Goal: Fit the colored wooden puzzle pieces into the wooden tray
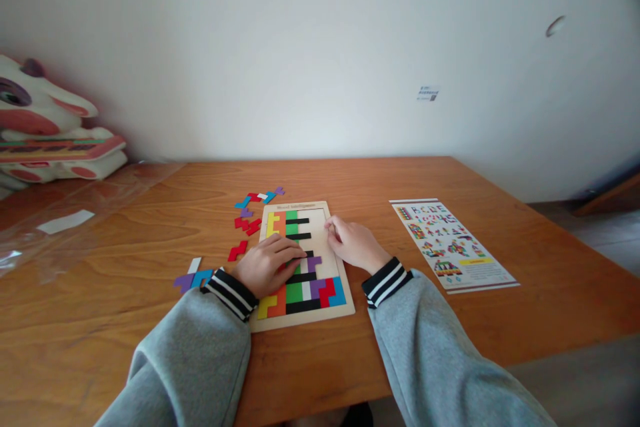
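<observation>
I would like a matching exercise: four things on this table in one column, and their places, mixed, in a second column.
1. puzzle board
2. booklet
3. plush toy
4. left hand

a. far left, by the wall
b. on the board's pieces
c. right of the board
d. table centre, under both hands

Pairs: 1-d, 2-c, 3-a, 4-b

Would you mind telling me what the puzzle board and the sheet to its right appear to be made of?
The puzzle board looks like pale unfinished plywood: light, matte, with a thick raised rim. The sheet seems to be glossy printed paper or thin card, lying flat.
</observation>
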### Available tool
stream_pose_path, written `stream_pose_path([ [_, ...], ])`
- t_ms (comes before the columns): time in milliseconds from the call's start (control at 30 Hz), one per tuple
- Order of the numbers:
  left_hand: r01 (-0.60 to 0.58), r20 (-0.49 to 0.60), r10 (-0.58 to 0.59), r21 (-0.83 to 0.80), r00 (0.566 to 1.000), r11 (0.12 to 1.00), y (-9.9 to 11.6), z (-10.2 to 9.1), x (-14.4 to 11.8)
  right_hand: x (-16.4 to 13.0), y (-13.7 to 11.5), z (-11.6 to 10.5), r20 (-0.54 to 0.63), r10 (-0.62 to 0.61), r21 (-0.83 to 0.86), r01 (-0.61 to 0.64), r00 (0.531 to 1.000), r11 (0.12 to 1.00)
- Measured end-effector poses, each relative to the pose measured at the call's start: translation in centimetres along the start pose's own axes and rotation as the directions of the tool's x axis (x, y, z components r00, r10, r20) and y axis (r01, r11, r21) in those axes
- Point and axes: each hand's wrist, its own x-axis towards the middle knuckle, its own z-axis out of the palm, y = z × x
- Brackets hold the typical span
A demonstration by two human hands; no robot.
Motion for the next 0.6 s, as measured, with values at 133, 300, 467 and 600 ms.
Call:
stream_pose_path([
  [133, -0.009, -0.012, 0.009, 0.012, 1.0, 1.0, 0.3, -0.3, 0.2, -0.1, -0.2, 0.0, 0.019, 0.03, -0.044, -0.029, 0.999, 0.999],
  [300, 0.007, -0.027, -0.007, 0.029, 1.0, 1.0, 0.5, -0.5, 0.3, 0.0, -0.2, 0.1, 0.018, 0.067, -0.079, -0.065, 0.998, 0.995],
  [467, 0.04, -0.017, -0.039, 0.056, 0.999, 0.998, 0.5, -0.3, 0.3, 0.3, 0.0, 0.4, -0.007, 0.098, -0.105, -0.098, 0.995, 0.99],
  [600, 0.068, -0.019, -0.065, 0.207, 0.998, 0.976, -1.0, -1.8, -0.5, 0.3, 0.2, 0.7, -0.043, 0.092, -0.093, -0.096, 0.995, 0.991],
])
